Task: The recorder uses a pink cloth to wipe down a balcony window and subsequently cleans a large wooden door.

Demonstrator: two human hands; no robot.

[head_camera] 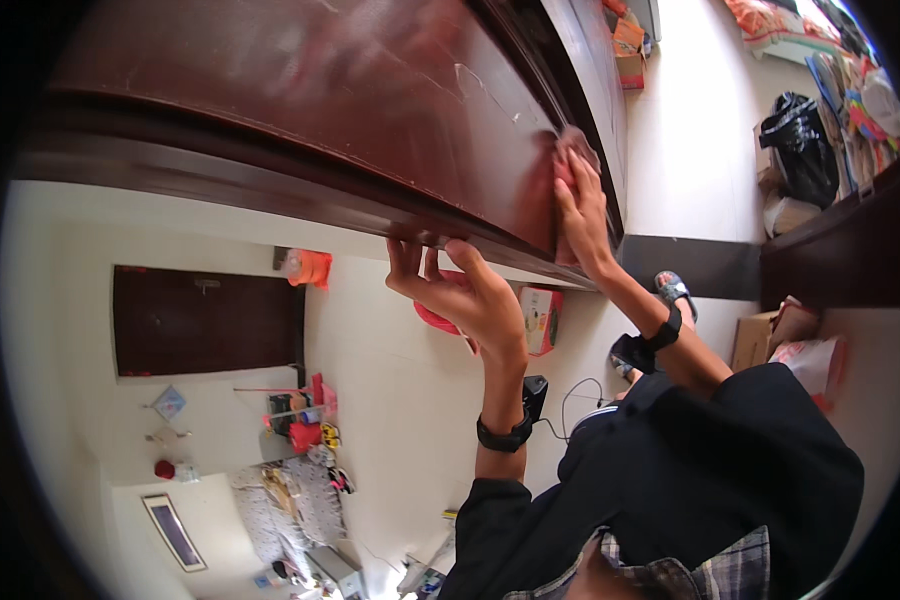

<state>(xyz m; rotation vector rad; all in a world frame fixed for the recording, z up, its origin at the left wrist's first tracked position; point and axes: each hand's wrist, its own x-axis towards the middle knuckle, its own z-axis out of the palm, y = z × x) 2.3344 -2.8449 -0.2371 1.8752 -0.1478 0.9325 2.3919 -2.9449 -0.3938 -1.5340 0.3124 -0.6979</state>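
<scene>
A glossy dark red-brown wooden door [390, 90] with scratches fills the top of the view. My right hand [586, 214] lies flat against its panel near the end edge, pressing a pinkish cloth [568, 251]. Part of the cloth is hidden under the palm and fingers. My left hand [469, 307] is at the long side edge of the door [330, 214], its thumb and bent fingertips holding that edge. Both wrists wear black straps.
Behind my left hand are a red plastic object [436, 319] and a printed carton [541, 320] on the tiled floor. A cable [566, 416] lies near my feet. At right stand a black plastic bag [799, 150] and a cardboard box [754, 337]. Another dark door [208, 321] is across the room.
</scene>
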